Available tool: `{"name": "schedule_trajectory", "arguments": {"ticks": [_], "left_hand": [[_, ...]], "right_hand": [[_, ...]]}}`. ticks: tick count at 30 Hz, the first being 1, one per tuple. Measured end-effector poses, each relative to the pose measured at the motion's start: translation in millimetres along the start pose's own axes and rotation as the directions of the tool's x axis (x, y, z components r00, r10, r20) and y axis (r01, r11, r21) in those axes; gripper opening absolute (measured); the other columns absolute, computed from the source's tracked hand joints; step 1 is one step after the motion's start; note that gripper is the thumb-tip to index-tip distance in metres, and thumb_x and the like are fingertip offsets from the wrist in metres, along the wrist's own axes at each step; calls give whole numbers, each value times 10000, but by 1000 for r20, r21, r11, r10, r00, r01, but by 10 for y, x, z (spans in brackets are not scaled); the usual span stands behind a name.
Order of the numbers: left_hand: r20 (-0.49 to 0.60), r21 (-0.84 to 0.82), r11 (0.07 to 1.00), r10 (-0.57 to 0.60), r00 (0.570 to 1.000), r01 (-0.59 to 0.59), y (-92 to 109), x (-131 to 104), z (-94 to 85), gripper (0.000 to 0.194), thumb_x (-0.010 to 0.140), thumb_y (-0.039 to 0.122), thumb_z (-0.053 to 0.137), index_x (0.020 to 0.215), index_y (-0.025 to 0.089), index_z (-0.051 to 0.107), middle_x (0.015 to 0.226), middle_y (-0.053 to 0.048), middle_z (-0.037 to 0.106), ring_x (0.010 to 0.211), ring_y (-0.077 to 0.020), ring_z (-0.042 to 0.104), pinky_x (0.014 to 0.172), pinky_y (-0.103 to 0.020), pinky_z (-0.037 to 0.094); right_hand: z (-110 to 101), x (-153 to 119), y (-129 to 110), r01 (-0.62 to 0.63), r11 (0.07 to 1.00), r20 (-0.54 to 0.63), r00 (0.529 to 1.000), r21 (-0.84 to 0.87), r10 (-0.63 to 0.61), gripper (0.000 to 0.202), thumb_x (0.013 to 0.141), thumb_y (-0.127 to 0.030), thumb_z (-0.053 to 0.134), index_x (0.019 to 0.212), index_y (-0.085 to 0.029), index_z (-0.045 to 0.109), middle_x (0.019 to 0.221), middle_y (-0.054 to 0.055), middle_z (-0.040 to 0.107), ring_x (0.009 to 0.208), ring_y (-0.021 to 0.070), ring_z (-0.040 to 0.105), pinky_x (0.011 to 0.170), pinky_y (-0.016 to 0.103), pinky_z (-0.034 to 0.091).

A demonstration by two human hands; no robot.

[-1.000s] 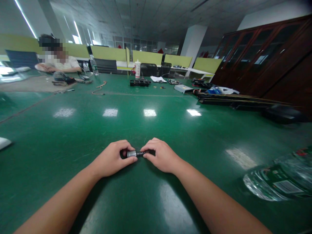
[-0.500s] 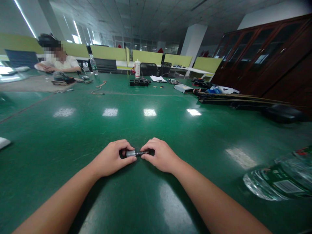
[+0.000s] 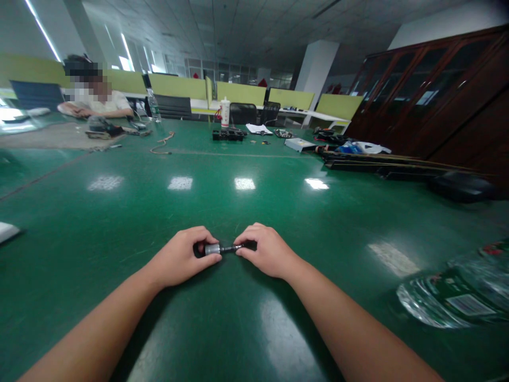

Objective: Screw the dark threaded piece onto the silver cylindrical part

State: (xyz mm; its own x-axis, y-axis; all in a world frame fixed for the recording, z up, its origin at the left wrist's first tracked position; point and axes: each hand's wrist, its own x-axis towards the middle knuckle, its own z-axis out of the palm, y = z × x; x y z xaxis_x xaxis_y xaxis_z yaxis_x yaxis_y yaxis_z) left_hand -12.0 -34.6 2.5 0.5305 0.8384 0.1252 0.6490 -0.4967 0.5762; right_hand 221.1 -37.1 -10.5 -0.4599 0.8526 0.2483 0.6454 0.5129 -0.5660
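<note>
My left hand (image 3: 183,260) is closed, thumb and fingers around a short silver cylinder (image 3: 212,249) with a dark left end. A thin dark shaft (image 3: 228,249) runs out of the cylinder's right side, lying sideways just over the green table (image 3: 222,207). The shaft's far end sits between the thumb and fingertips of my right hand (image 3: 270,251), which is closed in a pinch. What exact kind of part this is, I cannot make out. Fingers hide some of both ends.
A large clear bottle (image 3: 453,297) lies at the right. Part of a white object (image 3: 7,232) shows at the left edge. Farther back are a black part (image 3: 228,135), a white bottle (image 3: 225,112), a grey box (image 3: 299,144) and a cord (image 3: 161,146). A person (image 3: 99,103) sits far left.
My right hand has moved slightly to the right along the shaft, so more of it shows between the hands. My left hand stays nearly in place on the silver cylinder.
</note>
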Motion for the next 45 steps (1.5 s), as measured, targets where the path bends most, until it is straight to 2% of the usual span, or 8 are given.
{"name": "schedule_trajectory", "arguments": {"ticks": [4, 8, 12, 25, 29, 31, 39, 45], "left_hand": [[-2, -4, 1000, 1, 1000, -1, -15, -4, -4, 242, 821, 411, 671, 913, 187, 685, 842, -22, 655, 763, -181, 601, 697, -284, 452], [-5, -6, 1000, -3, 1000, 3, -24, -11, -7, 248, 824, 419, 666, 905, 185, 685, 841, -23, 659, 763, -181, 606, 697, -284, 457], [-11, -6, 1000, -3, 1000, 3, -19, -4, -9, 245, 820, 413, 668, 898, 181, 686, 838, -25, 660, 765, -183, 609, 697, -285, 459], [-11, -19, 1000, -6, 1000, 6, -26, -3, -4, 246, 817, 414, 670, 908, 186, 687, 836, -20, 654, 759, -181, 607, 691, -288, 462], [-7, -25, 1000, 8, 1000, -8, -34, -14, 7, 246, 789, 389, 698, 924, 184, 680, 855, -22, 654, 779, -186, 611, 711, -291, 467], [-1, -42, 999, 16, 1000, -16, -37, -20, 6, 247, 776, 373, 712, 934, 186, 679, 882, -26, 659, 803, -188, 616, 734, -293, 472], [16, -65, 998, 9, 1000, -8, -37, 0, -7, 262, 874, 426, 609, 985, 208, 703, 892, -29, 678, 822, -187, 621, 759, -297, 475], [20, -61, 998, -1, 1000, 2, -25, -6, -5, 266, 860, 425, 620, 986, 204, 699, 867, -24, 681, 785, -180, 616, 718, -282, 475]], "right_hand": [[-32, 1, 33, -43, 999, 3, 999, -21, 43, 121, 791, -165, 736, 899, -217, 751, 887, 13, 722, 865, 162, 585, 803, 296, 423], [-85, -11, 109, -161, 985, -27, 987, -67, 160, 128, 794, -185, 724, 907, -232, 763, 885, 16, 718, 847, 168, 602, 785, 309, 432], [-116, -25, 154, -216, 976, -47, 976, -36, 214, 139, 787, -201, 730, 916, -230, 771, 881, 18, 722, 820, 163, 618, 772, 306, 448], [-48, -11, 69, -144, 989, -30, 989, 31, 145, 138, 773, -184, 745, 899, -234, 773, 892, 13, 737, 868, 171, 632, 816, 320, 462], [68, -7, -36, -182, 969, -41, 981, 170, 191, 321, 745, -144, 753, 1058, -210, 738, 880, 25, 720, 787, 141, 651, 776, 284, 496], [109, -7, -97, -153, 967, -19, 987, 202, 160, 325, 745, -137, 749, 1062, -207, 735, 887, 28, 712, 791, 136, 657, 787, 277, 501], [91, 0, -143, -100, 983, -6, 995, 154, 102, 232, 782, -155, 721, 1004, -216, 745, 863, 22, 691, 793, 136, 625, 759, 267, 471], [84, -2, -149, -76, 989, -10, 997, 124, 78, 204, 810, -145, 694, 994, -219, 741, 859, 21, 690, 806, 139, 604, 754, 267, 446]]}}
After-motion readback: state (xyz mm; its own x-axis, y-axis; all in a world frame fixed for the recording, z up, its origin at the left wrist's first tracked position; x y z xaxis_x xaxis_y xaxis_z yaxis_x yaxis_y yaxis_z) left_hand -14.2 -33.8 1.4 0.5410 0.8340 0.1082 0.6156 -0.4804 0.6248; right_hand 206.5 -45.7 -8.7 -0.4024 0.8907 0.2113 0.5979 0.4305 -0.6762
